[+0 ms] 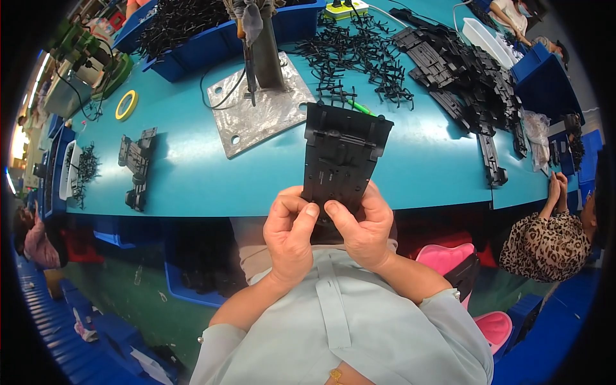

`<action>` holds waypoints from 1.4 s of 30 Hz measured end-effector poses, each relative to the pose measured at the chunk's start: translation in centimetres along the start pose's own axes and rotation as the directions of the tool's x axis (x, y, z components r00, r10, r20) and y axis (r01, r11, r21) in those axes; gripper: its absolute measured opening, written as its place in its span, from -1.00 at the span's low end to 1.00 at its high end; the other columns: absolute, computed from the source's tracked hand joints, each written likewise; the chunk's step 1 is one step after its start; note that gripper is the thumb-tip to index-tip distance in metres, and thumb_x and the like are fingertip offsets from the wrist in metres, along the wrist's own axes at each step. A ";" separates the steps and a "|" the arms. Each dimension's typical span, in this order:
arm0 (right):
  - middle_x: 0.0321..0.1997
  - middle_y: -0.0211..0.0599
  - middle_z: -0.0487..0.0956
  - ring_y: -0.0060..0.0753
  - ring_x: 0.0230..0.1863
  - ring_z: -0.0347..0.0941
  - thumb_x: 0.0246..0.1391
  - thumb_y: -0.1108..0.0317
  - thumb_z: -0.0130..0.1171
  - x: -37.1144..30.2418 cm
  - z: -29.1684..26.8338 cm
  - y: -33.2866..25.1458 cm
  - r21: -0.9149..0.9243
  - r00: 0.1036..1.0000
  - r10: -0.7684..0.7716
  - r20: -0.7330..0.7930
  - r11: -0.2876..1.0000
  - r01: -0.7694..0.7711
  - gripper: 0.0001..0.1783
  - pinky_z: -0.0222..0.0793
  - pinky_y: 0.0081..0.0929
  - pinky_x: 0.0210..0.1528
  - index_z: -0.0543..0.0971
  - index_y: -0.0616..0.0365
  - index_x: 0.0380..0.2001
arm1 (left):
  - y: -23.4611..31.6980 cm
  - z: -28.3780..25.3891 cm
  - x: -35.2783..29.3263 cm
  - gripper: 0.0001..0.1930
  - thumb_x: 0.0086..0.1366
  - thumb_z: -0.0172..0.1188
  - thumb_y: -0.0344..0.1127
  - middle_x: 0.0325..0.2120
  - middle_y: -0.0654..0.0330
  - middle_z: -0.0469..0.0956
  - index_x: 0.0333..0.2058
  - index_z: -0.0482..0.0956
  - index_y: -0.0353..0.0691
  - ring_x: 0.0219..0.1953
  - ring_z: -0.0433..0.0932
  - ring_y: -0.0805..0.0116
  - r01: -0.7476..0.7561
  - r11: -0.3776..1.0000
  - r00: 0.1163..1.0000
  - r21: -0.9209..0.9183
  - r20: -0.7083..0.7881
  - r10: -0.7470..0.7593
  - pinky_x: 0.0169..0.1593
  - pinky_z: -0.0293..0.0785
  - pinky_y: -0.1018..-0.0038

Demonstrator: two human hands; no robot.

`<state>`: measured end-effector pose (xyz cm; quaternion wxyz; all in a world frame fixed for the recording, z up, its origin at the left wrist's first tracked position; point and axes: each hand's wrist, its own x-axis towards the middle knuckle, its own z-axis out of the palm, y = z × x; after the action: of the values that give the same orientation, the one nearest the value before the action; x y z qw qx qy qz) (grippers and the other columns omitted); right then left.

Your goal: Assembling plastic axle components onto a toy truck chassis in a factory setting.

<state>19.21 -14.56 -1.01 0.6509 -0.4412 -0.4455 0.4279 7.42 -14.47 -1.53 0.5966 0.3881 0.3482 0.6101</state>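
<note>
A flat black plastic chassis-like part (pixel 338 157) is held up in front of me, over the table's near edge. My left hand (pixel 290 234) grips its lower left corner, thumb on the face and fingers curled behind. On the lower right corner, my right hand (pixel 360 230) closes the same way. The thumb tips almost meet near the part's bottom edge, and the fingers behind it are hidden. Just beyond stands a metal post on a square steel plate (pixel 256 131). A green pen-like stick (pixel 360 108) partly shows behind the part.
Similar black parts (pixel 452 70) lie heaped at the right, and another (pixel 136 160) rests at the left. Small black branched pieces (pixel 359 54) are scattered beyond the plate, near a full blue bin (pixel 221 42). A yellow tape roll (pixel 126 105) lies left. Another person (pixel 545 244) sits at the right.
</note>
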 end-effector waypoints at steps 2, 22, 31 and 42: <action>-0.36 -0.39 0.44 -0.58 -0.35 0.33 -0.05 0.61 0.21 0.0 -0.1 0.1 -0.052 0.999 -0.034 0.020 0.998 0.035 -0.87 0.27 -0.61 -0.32 0.56 0.26 -0.36 | -0.1 -0.1 -0.1 -0.95 0.27 0.07 -0.52 -0.10 0.17 0.43 -0.39 0.41 -0.27 -0.19 0.37 0.54 0.006 1.000 1.000 0.007 -0.003 -0.006 -0.05 0.31 0.54; -0.15 -0.34 0.51 -0.54 -0.17 0.42 0.05 0.43 0.25 2.0 -0.2 -0.3 -0.005 0.998 -0.047 0.035 0.999 0.047 -0.63 0.34 -0.57 -0.05 0.44 0.30 -0.07 | 3.3 -1.0 3.1 -0.80 0.11 0.20 -0.60 -0.35 0.18 0.48 -0.27 0.47 -0.30 -0.35 0.45 0.48 -0.325 0.813 0.946 0.483 0.176 0.273 -0.28 0.41 0.58; -0.15 -0.26 0.54 -0.51 -0.17 0.47 0.13 0.37 0.19 1.5 -0.1 -0.9 0.092 0.979 0.090 0.182 0.990 -0.108 -0.70 0.42 -0.53 -0.09 0.46 0.33 -0.13 | 2.3 -0.1 4.9 -0.64 -0.14 0.27 -0.54 -0.33 0.13 0.51 -0.25 0.56 -0.31 -0.40 0.47 0.17 -0.768 0.106 0.562 0.632 0.585 0.585 -0.36 0.38 0.37; -0.23 -0.28 0.57 -0.53 -0.25 0.49 0.22 0.33 -0.02 4.0 -1.1 -0.7 0.177 0.920 0.339 0.195 0.911 -0.373 -0.75 0.46 -0.52 -0.23 0.48 0.32 -0.20 | 2.8 -2.8 5.6 -0.64 0.08 0.25 -0.58 -0.26 0.16 0.49 -0.09 0.53 -0.28 -0.32 0.43 0.45 -0.461 0.623 0.882 0.632 0.248 0.401 -0.26 0.41 0.59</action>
<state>21.30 -11.13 0.25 0.5668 -0.4080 -0.3604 0.6184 3.75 -8.86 0.03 0.2647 0.6741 0.4167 0.5495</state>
